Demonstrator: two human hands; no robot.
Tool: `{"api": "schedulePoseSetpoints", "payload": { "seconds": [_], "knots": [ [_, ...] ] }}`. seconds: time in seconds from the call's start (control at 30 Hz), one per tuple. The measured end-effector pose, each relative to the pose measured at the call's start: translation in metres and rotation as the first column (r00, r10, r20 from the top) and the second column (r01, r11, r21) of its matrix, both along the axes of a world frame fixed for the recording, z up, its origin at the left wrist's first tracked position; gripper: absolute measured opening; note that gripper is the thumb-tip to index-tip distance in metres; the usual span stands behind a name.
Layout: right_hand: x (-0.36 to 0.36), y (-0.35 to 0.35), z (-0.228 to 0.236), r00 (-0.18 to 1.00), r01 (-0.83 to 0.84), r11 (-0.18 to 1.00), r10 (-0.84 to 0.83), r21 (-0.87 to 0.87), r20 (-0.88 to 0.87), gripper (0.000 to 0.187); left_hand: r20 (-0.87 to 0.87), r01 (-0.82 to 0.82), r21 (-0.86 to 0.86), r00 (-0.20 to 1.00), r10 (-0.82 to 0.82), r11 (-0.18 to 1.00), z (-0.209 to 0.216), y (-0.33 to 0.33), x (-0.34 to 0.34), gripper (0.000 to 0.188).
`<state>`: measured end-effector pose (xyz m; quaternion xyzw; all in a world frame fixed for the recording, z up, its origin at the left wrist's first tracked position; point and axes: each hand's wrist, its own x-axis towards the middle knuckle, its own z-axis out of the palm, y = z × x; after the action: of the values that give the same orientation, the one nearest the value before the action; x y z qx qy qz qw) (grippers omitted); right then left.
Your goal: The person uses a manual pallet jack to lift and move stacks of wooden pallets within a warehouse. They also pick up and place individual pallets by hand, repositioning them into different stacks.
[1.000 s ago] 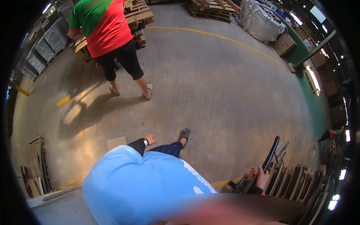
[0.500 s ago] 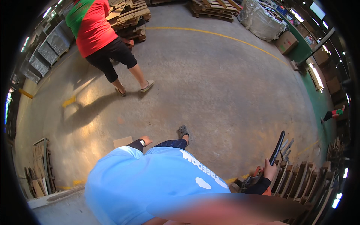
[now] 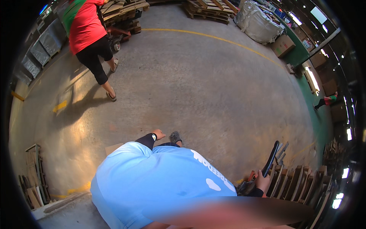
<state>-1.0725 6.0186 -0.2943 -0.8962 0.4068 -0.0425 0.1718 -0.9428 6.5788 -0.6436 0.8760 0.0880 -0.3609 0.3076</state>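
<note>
My right hand (image 3: 262,181) is wrapped around a long black pallet jack handle (image 3: 271,158), out to my right side. Part of the jack's dark and orange-red body shows beside that hand, partly hidden by my arm and shirt. My left hand (image 3: 159,134) hangs in front of my body above the floor, fingers loosely bent and apart, with nothing seen in it. A black sleeve and a wristband cover that wrist.
Wooden pallets (image 3: 301,181) stand close by at right. A co-worker (image 3: 89,38) walks at upper left beside a red pallet jack (image 3: 119,35) and stacked pallets (image 3: 126,11). Boards (image 3: 33,171) lean at lower left. Beyond the yellow floor line sit a large white sack (image 3: 257,23) and a carton (image 3: 283,45).
My left hand has swung forward and to the right. My right hand still grips the handle, now lower and further left in view. The co-worker has stepped on, showing the red pallet jack more fully.
</note>
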Motion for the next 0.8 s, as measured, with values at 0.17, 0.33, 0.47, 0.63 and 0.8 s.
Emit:
{"api": "schedulePoseSetpoints", "payload": {
  "seconds": [0.17,0.33,0.47,0.63,0.8],
  "knots": [
    [0.002,-0.024,-0.019,0.999,0.034,0.994,-0.037,0.101,0.03,0.055,0.015,0.0,0.041,1.0,0.0,0.999,0.003,0.001,-0.01,0.05],
    [0.021,-0.056,-0.034,0.994,0.04,0.966,-0.064,0.257,0.086,0.054,-0.007,-0.052,0.066,0.999,0.053,0.996,0.009,0.005,-0.033,0.048],
    [0.034,-0.06,-0.031,0.992,0.02,0.983,-0.041,0.18,0.116,0.053,-0.08,-0.043,0.104,0.995,0.051,0.994,0.006,0.008,-0.058,0.047],
    [0.03,-0.042,-0.018,0.974,0.047,0.935,-0.122,0.351,0.194,0.052,-0.023,-0.041,0.052,0.999,0.043,0.998,-0.01,0.016,-0.09,0.042],
    [0.023,-0.025,-0.003,0.97,0.046,0.938,-0.125,0.343,0.209,0.043,0.018,0.041,0.13,0.999,-0.043,0.991,-0.021,0.021,-0.102,0.043]
  ]
}}
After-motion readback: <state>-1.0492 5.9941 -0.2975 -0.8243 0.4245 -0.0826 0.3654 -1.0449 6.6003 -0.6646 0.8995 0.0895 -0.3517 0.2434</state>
